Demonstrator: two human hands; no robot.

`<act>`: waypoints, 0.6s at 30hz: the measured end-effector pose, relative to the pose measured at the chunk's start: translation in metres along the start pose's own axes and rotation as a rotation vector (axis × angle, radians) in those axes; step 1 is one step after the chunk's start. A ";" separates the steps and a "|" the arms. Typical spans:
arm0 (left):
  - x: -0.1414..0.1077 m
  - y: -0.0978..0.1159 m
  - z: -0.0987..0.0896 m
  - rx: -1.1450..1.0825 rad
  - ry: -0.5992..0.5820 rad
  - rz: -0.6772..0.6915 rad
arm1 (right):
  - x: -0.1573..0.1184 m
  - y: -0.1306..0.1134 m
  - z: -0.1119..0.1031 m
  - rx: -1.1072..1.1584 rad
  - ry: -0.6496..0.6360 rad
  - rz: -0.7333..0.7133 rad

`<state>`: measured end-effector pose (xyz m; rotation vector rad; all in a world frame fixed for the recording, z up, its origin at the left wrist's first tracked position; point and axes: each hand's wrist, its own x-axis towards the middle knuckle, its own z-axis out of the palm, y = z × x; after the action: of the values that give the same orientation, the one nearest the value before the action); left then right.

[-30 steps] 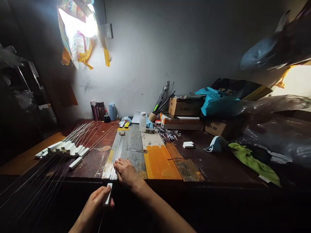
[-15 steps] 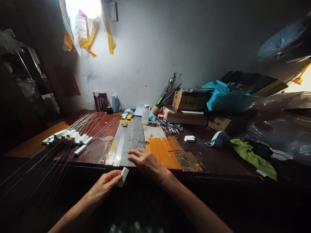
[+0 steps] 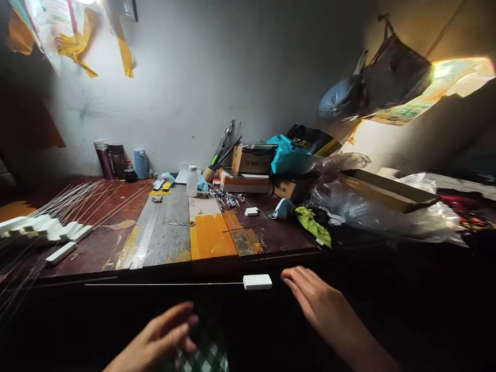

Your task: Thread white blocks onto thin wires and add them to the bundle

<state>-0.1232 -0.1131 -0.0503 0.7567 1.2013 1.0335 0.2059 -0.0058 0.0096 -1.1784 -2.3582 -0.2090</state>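
Note:
A small white block [image 3: 257,282] hangs in front of the table edge, with a thin pale rod [image 3: 166,284] running level from its left side. What holds the block up is not visible. My right hand [image 3: 315,297] is just right of the block, its fingers pressed together and a small gap between fingertips and block. Anything in that grip is too thin or dark to make out. Below the rod, my left hand [image 3: 165,330] is open, fingers apart and slightly blurred, touching nothing. More white blocks [image 3: 46,227] with thin rods are piled on the table at left.
A metal ruler [image 3: 145,240] lies on the grey board. Orange tape [image 3: 213,237] covers part of the tabletop. A white bottle [image 3: 191,181], flasks [image 3: 140,164] and cardboard boxes [image 3: 251,159] stand along the back. A green cloth [image 3: 313,225] and plastic bags lie at right.
The view has swung right. My left hand has let go of a white block and opened. My right hand has moved right, and the block with its rod now lies level between the hands.

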 end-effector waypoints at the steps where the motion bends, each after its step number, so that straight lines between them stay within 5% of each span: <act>1: 0.013 0.003 0.000 -0.119 0.022 0.034 | -0.013 0.000 0.005 0.030 -0.019 0.048; 4: 0.045 0.027 -0.002 -0.377 0.181 0.179 | -0.043 -0.006 0.022 0.162 -0.090 0.168; 8: 0.075 0.062 -0.011 -0.452 0.367 0.280 | -0.064 -0.018 0.044 0.419 -0.227 0.302; 18: 0.139 0.094 -0.029 -0.357 0.318 0.313 | -0.060 -0.043 0.099 0.540 -0.128 0.373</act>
<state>-0.1685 0.0488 -0.0234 0.5182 1.1380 1.6256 0.1668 -0.0408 -0.1022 -1.3383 -2.0448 0.6057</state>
